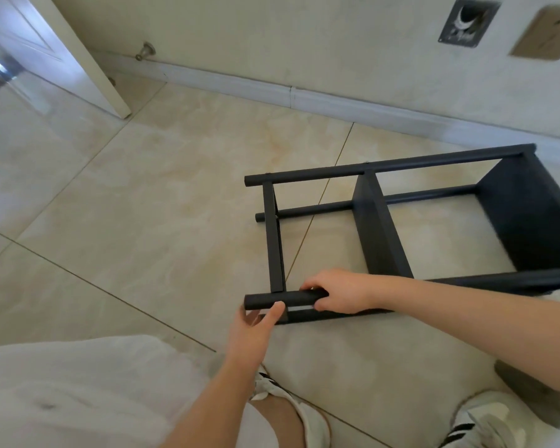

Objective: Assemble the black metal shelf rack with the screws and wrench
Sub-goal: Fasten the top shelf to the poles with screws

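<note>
The black metal shelf rack [379, 227] lies on its side on the tiled floor, its round posts pointing left and its shelf panels standing upright. My right hand [340, 291] grips the near upper post [262, 300] close to its left end. My left hand [256, 331] reaches up from below to the same post end, thumb pressed against the post's front, fingers behind and below it. A small silvery piece [299, 308] shows between the two hands under the post; I cannot tell what it is. No wrench or loose screws are visible.
A wall with a white skirting board [304, 95] runs behind the rack. An open door [78, 56] and a doorstop [146, 50] are at the far left. My sneakers [485, 421] and bent knees are at the bottom, beside the rack.
</note>
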Motion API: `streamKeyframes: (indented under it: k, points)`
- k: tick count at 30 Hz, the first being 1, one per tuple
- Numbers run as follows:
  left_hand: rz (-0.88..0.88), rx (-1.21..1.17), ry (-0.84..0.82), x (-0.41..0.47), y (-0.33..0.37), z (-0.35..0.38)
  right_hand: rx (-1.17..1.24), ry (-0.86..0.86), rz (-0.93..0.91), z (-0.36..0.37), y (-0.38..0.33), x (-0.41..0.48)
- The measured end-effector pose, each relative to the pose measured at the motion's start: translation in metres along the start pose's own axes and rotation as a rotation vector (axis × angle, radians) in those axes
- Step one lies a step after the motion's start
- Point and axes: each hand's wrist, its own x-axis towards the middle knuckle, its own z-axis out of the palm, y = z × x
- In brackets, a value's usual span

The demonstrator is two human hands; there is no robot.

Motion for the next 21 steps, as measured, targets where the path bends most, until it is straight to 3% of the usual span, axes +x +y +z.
streamKeyframes:
  k: [3, 11, 21]
  points:
    - [-0.014, -0.02, -0.075, -0.005, -0.002, 0.008, -0.02, 0.029, -0.017, 0.001, 0.0, -0.005]
    - [-0.1, -0.45, -0.139, -0.02, 0.022, 0.019, -0.053, 0.134, -0.014, 0.002, -0.003, -0.011]
    - [0.146, -0.429, -0.182, -0.02, 0.11, 0.015, -0.167, 0.487, -0.077, -0.051, -0.006, -0.031]
